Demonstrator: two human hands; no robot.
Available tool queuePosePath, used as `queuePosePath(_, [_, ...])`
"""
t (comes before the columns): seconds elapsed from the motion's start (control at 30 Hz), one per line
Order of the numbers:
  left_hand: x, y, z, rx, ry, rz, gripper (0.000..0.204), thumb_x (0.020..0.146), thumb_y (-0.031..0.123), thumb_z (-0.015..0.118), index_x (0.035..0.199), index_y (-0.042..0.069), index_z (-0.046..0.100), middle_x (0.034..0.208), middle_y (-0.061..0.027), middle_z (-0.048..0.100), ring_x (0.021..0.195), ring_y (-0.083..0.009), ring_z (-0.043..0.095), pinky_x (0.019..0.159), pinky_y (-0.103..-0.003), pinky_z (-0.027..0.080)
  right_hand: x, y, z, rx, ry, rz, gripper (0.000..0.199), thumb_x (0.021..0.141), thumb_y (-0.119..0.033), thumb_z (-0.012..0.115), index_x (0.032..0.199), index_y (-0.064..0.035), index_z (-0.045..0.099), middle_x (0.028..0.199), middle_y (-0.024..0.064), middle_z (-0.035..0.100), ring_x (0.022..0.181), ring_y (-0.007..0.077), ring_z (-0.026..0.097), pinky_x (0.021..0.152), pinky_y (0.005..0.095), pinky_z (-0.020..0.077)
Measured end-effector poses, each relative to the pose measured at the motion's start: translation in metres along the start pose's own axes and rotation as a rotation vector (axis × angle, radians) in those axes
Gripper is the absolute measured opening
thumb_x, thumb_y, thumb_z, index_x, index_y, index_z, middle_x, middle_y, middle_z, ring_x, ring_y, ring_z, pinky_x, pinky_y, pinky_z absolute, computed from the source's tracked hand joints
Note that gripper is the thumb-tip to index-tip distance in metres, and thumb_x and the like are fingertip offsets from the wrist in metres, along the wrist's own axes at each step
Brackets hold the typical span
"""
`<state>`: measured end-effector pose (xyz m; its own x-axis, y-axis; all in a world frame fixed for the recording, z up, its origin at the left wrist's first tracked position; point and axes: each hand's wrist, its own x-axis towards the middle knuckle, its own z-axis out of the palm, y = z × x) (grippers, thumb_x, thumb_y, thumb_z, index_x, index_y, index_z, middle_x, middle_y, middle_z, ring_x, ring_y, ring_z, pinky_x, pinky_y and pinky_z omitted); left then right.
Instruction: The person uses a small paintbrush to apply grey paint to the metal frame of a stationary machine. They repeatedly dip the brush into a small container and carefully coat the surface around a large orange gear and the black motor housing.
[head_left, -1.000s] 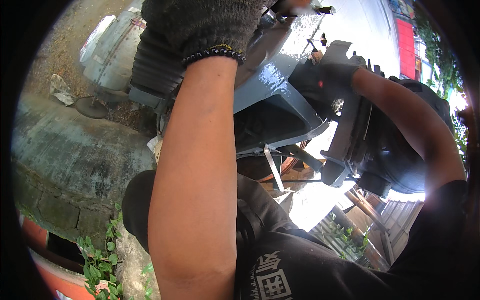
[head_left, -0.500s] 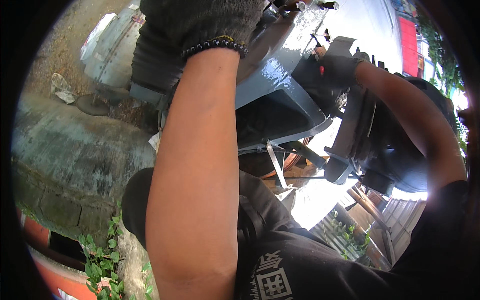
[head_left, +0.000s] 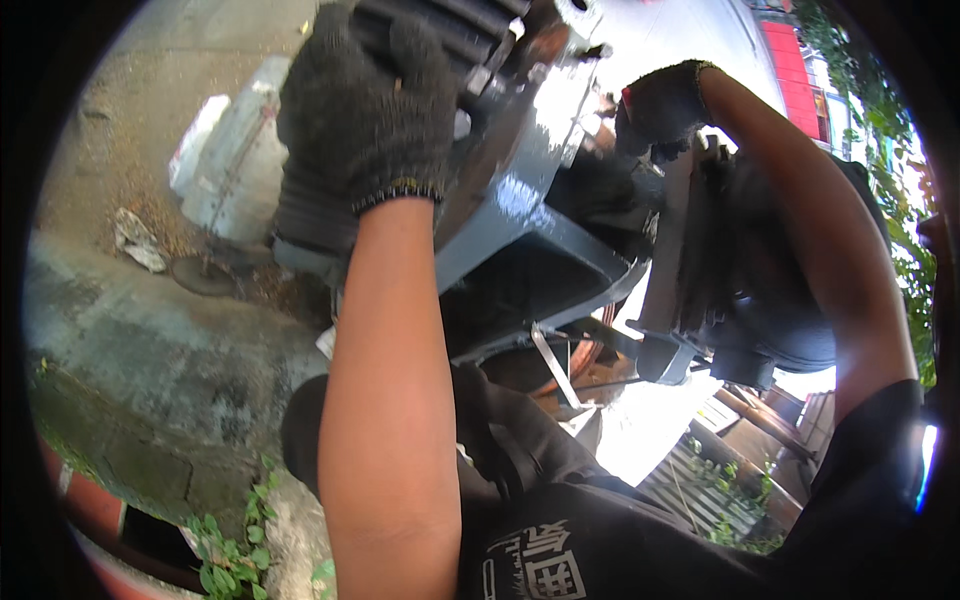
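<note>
My left hand (head_left: 370,125), in a dark knitted glove with a beaded bracelet at the wrist, lies over a black ribbed machine part (head_left: 310,215). Its thumb and a finger show apart; the other fingertips are hidden. Beside it runs a blue-grey metal frame (head_left: 520,205) with glossy patches. My right hand (head_left: 665,105), gloved too, is curled closed above a dark upright metal part (head_left: 670,250) on the right. A small red spot shows at its finger side, but what the fingers hold is too hidden to name.
At left, a pale dented metal piece (head_left: 235,150) lies on gravelly ground by a concrete ledge (head_left: 170,340). A large black rounded body (head_left: 780,300) stands under my right arm. Green vines (head_left: 235,550) grow lower left, and corrugated sheet (head_left: 700,490) lies lower right.
The view has shifted, with more of the ribbed part showing at the top. My left hand sits lower in the picture; my right hand has risen slightly and its fingers are clearer.
</note>
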<state>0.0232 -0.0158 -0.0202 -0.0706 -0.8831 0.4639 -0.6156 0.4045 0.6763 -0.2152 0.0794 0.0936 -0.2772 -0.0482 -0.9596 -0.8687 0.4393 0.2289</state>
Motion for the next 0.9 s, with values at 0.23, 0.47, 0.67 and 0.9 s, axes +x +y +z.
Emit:
queuePosePath(0.23, [0.004, 0.017, -0.001, -0.037, -0.125, -0.092, 0.069, 0.094, 0.059, 0.055, 0.129, 0.000, 0.062, 0.115, -0.0228, 0.071, 0.106, -0.0427, 0.067, 0.094, -0.054, 0.051, -0.082, 0.026, -0.028, 0.216, 0.341, 0.096, 0.023, 0.090, -0.025, 0.064, 0.078, -0.0056, 0.070, 0.069, 0.0081, 0.069, 0.057, 0.0127, 0.062, 0.057, 0.0323, 0.0500])
queuePosePath(0.47, [0.005, 0.026, -0.009, -0.021, -0.142, -0.085, 0.062, 0.094, 0.048, 0.060, 0.131, -0.001, 0.061, 0.127, -0.0248, 0.067, 0.117, -0.0434, 0.063, 0.101, -0.054, 0.048, -0.157, 0.044, 0.007, 0.419, 1.233, -0.133, 0.037, 0.093, -0.038, 0.063, 0.088, -0.0018, 0.070, 0.069, 0.0038, 0.062, 0.062, 0.0140, 0.056, 0.058, 0.0330, 0.0457])
queuePosePath(0.67, [0.006, 0.024, -0.011, -0.011, -0.163, -0.095, 0.067, 0.097, 0.053, 0.056, 0.131, -0.004, 0.060, 0.128, -0.0271, 0.065, 0.117, -0.0456, 0.062, 0.101, -0.055, 0.047, -0.239, 0.024, 0.010, 0.371, 1.722, 0.004, 0.023, 0.097, -0.024, 0.065, 0.109, -0.0050, 0.073, 0.087, 0.0067, 0.071, 0.073, 0.0130, 0.065, 0.066, 0.0311, 0.0523])
queuePosePath(0.9, [0.006, 0.037, -0.015, 0.025, -0.242, -0.165, 0.071, 0.099, 0.056, 0.052, 0.135, -0.005, 0.057, 0.127, -0.0278, 0.064, 0.117, -0.0462, 0.061, 0.101, -0.056, 0.046, -0.261, 0.003, -0.050, 0.782, 1.860, -0.538, 0.025, 0.098, -0.023, 0.071, 0.108, -0.0007, 0.074, 0.090, 0.0078, 0.074, 0.075, 0.0129, 0.067, 0.066, 0.0272, 0.0550])
